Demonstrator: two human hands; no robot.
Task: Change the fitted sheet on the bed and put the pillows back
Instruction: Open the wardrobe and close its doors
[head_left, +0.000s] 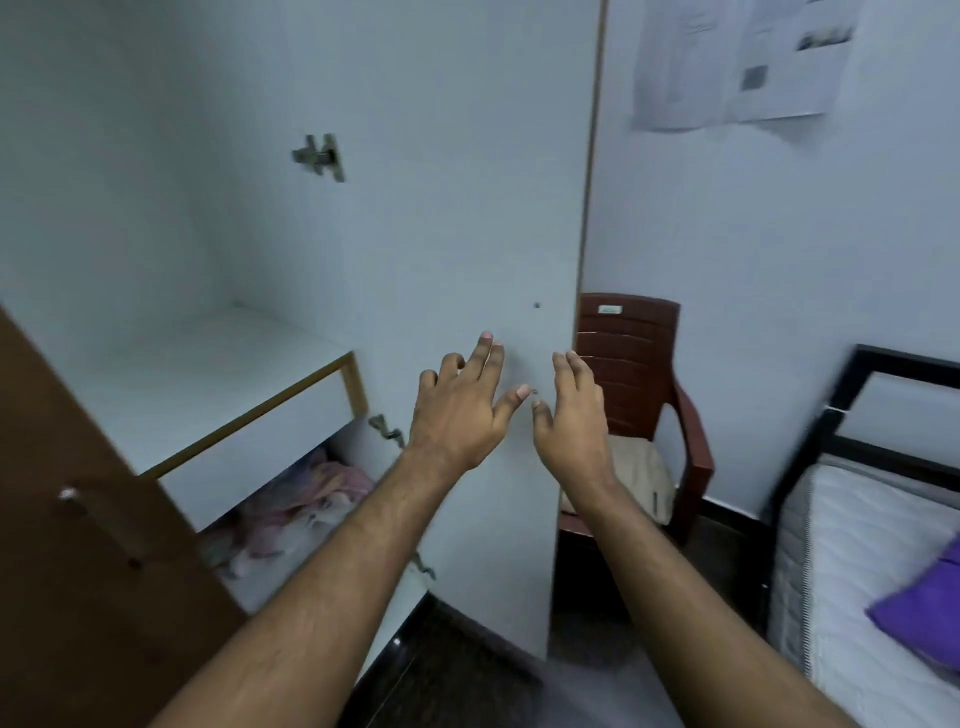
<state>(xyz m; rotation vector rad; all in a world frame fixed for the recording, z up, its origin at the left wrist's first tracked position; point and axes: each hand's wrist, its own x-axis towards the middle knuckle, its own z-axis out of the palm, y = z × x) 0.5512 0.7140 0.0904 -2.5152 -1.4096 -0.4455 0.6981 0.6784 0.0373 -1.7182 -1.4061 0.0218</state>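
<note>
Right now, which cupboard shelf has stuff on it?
The lower shelf, under the white drawer front: pink and pale cloth is heaped on it. The upper shelf shows only bare white board.

Bare quilted mattress (852, 561) carries a purple pillow (930, 608) (right edge).

Bed (852, 410): black metal frame, far right. Mattress (862, 561): white, quilted, bare (no sheet fitted). Pillow (924, 613): purple, lying on the mattress at the frame's right edge, partly cut off.
</note>
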